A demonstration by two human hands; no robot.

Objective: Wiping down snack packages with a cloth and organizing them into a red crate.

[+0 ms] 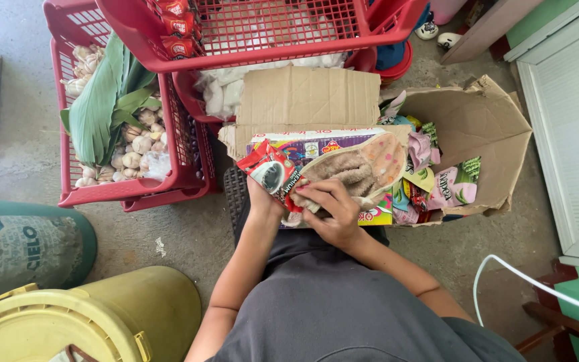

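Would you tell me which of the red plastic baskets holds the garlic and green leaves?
The left red basket on the floor holds garlic bulbs and green leaves; the raised one shows red packets.

A dark grey garment of smooth, plain cloth is worn over the torso and lap, and soft folds are seen across it. Both forearms are left bare, with no sleeve reaching them. The nails of the right hand (333,211) are painted red, while the left hand (263,198) is seen only from the back; no rings or bands are made out.
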